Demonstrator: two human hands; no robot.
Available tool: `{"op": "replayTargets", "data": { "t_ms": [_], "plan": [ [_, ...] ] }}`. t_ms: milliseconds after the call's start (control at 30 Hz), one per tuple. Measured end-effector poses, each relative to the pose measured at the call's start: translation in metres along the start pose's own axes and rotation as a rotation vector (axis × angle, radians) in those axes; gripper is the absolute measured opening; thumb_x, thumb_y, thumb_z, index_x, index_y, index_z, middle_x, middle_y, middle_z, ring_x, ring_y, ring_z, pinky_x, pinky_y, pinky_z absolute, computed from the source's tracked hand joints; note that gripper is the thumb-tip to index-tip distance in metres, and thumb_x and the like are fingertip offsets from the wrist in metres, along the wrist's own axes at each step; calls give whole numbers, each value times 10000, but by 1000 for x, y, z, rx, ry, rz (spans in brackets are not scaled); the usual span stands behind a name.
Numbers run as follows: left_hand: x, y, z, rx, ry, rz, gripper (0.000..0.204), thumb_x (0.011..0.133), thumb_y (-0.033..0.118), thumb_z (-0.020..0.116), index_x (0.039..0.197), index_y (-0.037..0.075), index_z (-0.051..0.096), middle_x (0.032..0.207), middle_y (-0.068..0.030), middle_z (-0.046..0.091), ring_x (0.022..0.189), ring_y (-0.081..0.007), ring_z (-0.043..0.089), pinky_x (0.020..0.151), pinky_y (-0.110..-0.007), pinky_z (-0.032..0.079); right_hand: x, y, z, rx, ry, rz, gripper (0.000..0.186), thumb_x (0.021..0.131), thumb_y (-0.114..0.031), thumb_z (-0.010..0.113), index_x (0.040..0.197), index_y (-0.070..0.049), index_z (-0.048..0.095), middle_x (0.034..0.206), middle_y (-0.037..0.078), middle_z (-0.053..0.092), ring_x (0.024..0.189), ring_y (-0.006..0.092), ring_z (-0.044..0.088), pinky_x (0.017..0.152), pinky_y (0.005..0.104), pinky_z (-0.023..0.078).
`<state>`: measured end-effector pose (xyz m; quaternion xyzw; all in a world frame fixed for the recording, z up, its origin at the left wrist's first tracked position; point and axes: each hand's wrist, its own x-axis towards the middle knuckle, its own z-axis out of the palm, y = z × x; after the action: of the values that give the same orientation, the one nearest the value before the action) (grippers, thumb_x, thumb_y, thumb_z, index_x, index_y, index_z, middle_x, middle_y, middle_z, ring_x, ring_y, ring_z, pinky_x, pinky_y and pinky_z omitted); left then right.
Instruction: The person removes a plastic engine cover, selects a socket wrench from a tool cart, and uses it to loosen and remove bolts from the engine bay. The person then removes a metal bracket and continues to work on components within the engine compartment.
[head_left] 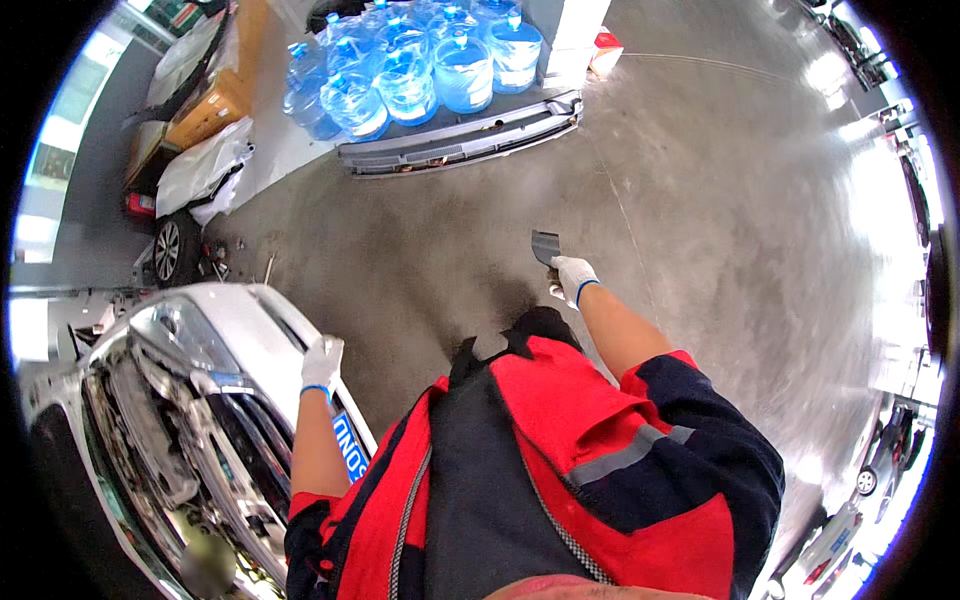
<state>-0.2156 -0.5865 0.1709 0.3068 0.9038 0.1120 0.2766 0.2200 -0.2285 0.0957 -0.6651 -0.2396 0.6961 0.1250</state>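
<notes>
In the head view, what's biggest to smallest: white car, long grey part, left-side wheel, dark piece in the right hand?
White car
Long grey part
Left-side wheel
Dark piece in the right hand

- Left hand (pixel 321 366): gloved in white, with a bright blue cuff (pixel 316 390).
- Right hand (pixel 574 277): the same white and blue.
- Flat piece (pixel 545 246) in the right hand: plain dark grey.
- Jacket (pixel 540 400): blocks of red and navy, with a silver-grey band (pixel 620 455) crossing it.
- Zip edging (pixel 408 510): black-and-white check.
- Shirt (pixel 472 480): plain dark charcoal.
- Car (pixel 240 325): white.
- Number plate (pixel 350 448): blue with white characters.
- Large bottles (pixel 461 76): see-through blue.
- Long bumper piece (pixel 460 148): grey.
- Floor (pixel 470 215): brownish grey, with white glare at the right.
- Small box (pixel 605 54): red and white.
- Wheel (pixel 168 250): black and silver.
</notes>
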Motion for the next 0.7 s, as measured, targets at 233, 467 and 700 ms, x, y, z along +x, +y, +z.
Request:
{"op": "replayTargets", "data": {
  "t_ms": [233,467,700],
  "plan": [
    [106,216,11,-70,-54,110,336,941,272,674,1129,-7,689,1070,-220,721,1013,-355,703,916,-422,536,236,-125,27,-520,-13,-97,289,955,-164,481,823,4,676,767,197,686,662,314,684,604,455,539],
    [50,230,82,283,-795,-579,485,940,483,623,1194,79,706,1160,-217,725,1108,-396,685,962,-464,540,501,-252,120,-1136,291,-277,369,936,-275,516,1031,-26,771,1094,260,721,1047,421,709,936,500,563],
    [44,270,94,20,-741,-972,416,957,368,637,1188,29,707,1138,-219,743,1121,-343,706,970,-404,532,722,-335,83,-1406,182,-351,498,925,-403,528,1240,-68,719,1332,229,654,1256,391,628,1075,458,486]
  ]
}}
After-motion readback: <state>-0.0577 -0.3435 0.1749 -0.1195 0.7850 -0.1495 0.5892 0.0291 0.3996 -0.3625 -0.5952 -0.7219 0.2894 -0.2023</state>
